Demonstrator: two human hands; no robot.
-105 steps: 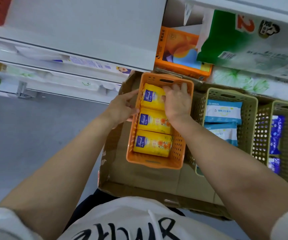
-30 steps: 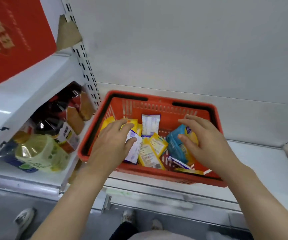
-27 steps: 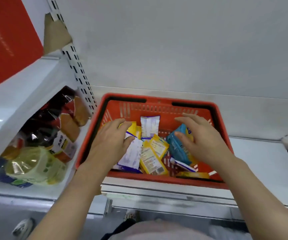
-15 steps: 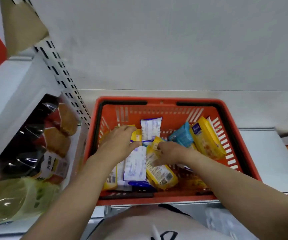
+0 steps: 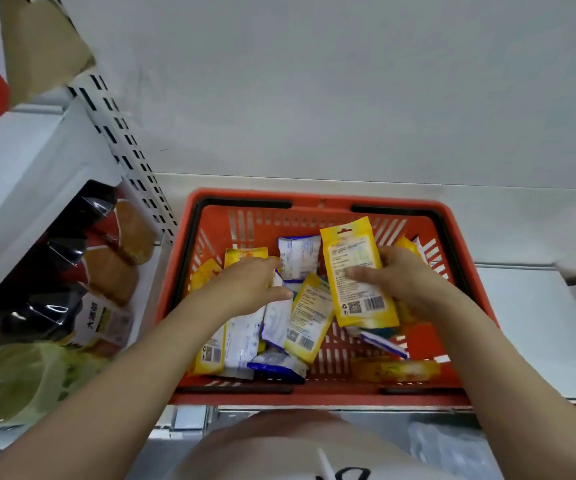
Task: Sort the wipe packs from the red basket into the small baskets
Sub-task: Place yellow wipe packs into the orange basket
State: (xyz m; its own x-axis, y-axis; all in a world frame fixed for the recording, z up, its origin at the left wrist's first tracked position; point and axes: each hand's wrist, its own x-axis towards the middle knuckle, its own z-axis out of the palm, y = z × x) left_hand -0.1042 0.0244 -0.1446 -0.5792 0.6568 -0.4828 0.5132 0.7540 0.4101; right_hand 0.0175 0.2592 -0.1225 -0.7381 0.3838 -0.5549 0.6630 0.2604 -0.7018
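Wipe packs fill the red plastic shopping basket (image 5: 314,396), which sits on a white metal shelf (image 5: 529,327) against a pale grey back panel. Both of the person's bare arms reach into it from below.

Their right hand (image 5: 404,282) holds a flat yellow wipe pack (image 5: 355,271) lifted above the pile, its printed back with barcode turned up; the thumb lies across the label and the fingers (image 5: 388,256) curl round the pack's right edge, so the pack is pinched between them. It stands nearly upright in the view, its hang-tab end pointing to the basket's far wall.

The left hand (image 5: 248,289) lies palm-down on the heap at the basket's left half. Its fingers are close together and bent slightly, the tips touching a white pack with blue edges (image 5: 298,256); I cannot tell whether they actually grip it.

Under and between the hands lie more packs, overlapping: another yellow pack (image 5: 309,320) with its barcode up, just left of the held one, a white-and-blue pack (image 5: 245,341) below the left wrist, and a yellow pack (image 5: 394,370) flat near the basket's near-right corner.

On the neighbouring shelf to the left stand dark bagged snacks (image 5: 82,258) and a pale green plastic package (image 5: 19,382). No small baskets are visible from here.
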